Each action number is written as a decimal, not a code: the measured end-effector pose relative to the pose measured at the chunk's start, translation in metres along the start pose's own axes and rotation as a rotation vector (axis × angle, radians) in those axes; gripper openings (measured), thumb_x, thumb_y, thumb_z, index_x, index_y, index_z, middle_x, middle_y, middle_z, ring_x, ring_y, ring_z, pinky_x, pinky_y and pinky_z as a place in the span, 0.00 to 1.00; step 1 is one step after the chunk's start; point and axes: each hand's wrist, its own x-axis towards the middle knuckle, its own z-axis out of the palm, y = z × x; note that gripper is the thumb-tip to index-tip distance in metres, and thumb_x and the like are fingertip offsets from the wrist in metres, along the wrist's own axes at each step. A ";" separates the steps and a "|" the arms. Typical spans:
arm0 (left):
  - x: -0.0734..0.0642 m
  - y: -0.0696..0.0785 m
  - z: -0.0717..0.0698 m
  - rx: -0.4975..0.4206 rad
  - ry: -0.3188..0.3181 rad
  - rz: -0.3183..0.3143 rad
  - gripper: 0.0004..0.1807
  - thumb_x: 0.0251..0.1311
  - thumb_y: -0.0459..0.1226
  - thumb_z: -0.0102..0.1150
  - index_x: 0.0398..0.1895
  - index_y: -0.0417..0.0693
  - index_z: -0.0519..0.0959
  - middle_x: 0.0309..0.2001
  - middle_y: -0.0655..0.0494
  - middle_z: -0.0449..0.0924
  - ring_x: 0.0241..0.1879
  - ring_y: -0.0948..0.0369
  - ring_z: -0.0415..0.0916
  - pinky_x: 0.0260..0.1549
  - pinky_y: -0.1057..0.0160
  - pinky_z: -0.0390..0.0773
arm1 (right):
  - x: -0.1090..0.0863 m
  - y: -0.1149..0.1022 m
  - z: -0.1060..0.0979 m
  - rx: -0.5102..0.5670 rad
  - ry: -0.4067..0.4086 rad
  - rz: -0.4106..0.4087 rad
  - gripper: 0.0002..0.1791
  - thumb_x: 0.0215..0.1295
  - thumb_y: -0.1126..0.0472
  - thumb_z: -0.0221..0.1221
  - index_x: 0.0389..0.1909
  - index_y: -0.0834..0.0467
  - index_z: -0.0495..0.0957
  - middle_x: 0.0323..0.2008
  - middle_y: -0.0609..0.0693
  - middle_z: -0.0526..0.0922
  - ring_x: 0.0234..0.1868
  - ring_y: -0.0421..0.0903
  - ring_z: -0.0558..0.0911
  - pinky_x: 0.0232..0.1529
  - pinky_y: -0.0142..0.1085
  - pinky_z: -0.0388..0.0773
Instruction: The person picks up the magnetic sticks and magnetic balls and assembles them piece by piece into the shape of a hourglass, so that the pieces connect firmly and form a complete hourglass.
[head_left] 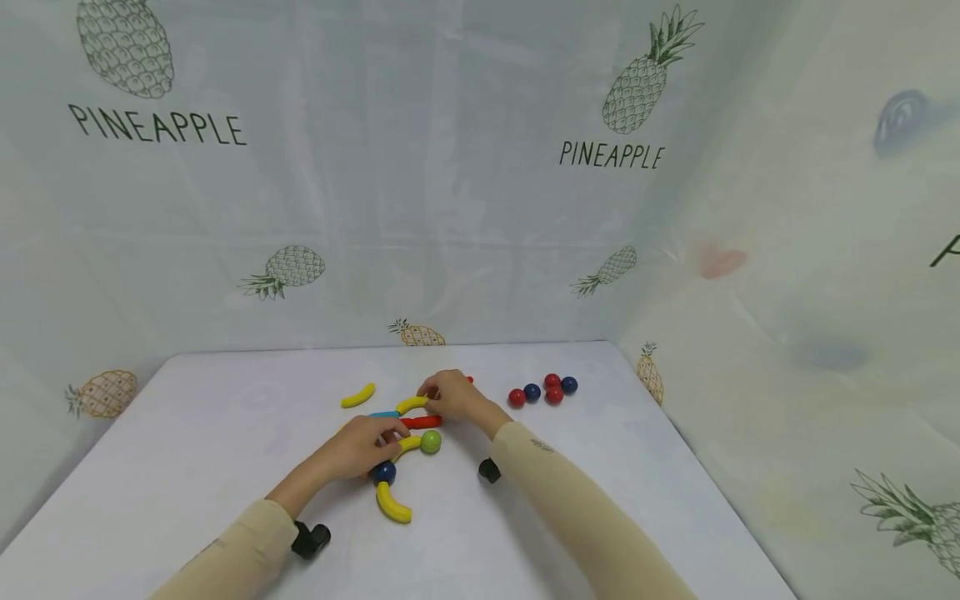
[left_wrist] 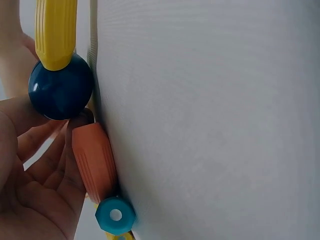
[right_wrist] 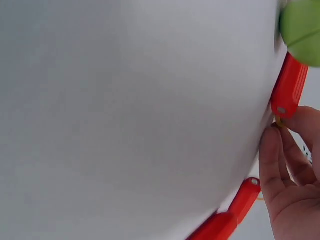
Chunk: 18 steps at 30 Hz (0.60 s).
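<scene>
My left hand (head_left: 366,446) pinches a short curved yellow rod (head_left: 409,444) that runs toward a green ball (head_left: 431,442). The head view shows its fingertips around the rod's near end. Close to its thumb is a dark blue ball (left_wrist: 61,87), with another curved yellow rod (head_left: 393,504) against it. An orange rod (left_wrist: 95,162) lies below the fingertips in the left wrist view. Farther back, my right hand (head_left: 452,395) pinches the end of a curved yellow rod (head_left: 412,404); only a sliver shows between thumb and finger in the right wrist view. Red rods (head_left: 422,422) lie just in front.
A loose curved yellow rod (head_left: 358,396) lies back left. Red balls (head_left: 517,398) and dark blue balls (head_left: 569,385) sit back right. A blue rod (head_left: 386,414) adjoins the red ones. Black wrist cameras (head_left: 310,540) hang under both wrists. A pineapple-print curtain (head_left: 420,208) stands behind the white table (head_left: 187,467).
</scene>
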 end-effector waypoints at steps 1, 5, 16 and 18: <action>0.000 0.000 0.000 0.001 0.001 0.000 0.10 0.72 0.36 0.65 0.53 0.53 0.85 0.40 0.56 0.84 0.20 0.60 0.76 0.19 0.61 0.79 | -0.002 0.001 -0.002 -0.012 0.000 -0.007 0.11 0.71 0.64 0.67 0.52 0.55 0.89 0.42 0.46 0.87 0.40 0.40 0.81 0.47 0.29 0.82; 0.000 0.002 -0.001 0.007 0.003 -0.006 0.11 0.72 0.36 0.65 0.54 0.52 0.84 0.40 0.57 0.83 0.22 0.60 0.76 0.20 0.62 0.79 | -0.009 0.004 -0.010 -0.078 -0.004 -0.035 0.10 0.70 0.66 0.66 0.50 0.55 0.89 0.44 0.46 0.88 0.43 0.41 0.81 0.52 0.32 0.82; -0.002 0.005 0.000 0.020 0.006 -0.006 0.12 0.72 0.36 0.65 0.56 0.51 0.84 0.40 0.57 0.83 0.23 0.61 0.75 0.21 0.63 0.79 | -0.028 0.015 -0.024 -0.156 -0.018 -0.041 0.06 0.71 0.64 0.68 0.46 0.54 0.89 0.40 0.45 0.86 0.43 0.43 0.78 0.54 0.36 0.80; -0.001 0.005 0.000 0.025 0.006 -0.008 0.12 0.72 0.36 0.65 0.56 0.52 0.84 0.40 0.57 0.83 0.23 0.61 0.76 0.20 0.63 0.79 | -0.031 0.017 -0.026 -0.151 -0.004 -0.037 0.06 0.70 0.63 0.69 0.46 0.54 0.89 0.38 0.44 0.85 0.42 0.43 0.78 0.52 0.36 0.80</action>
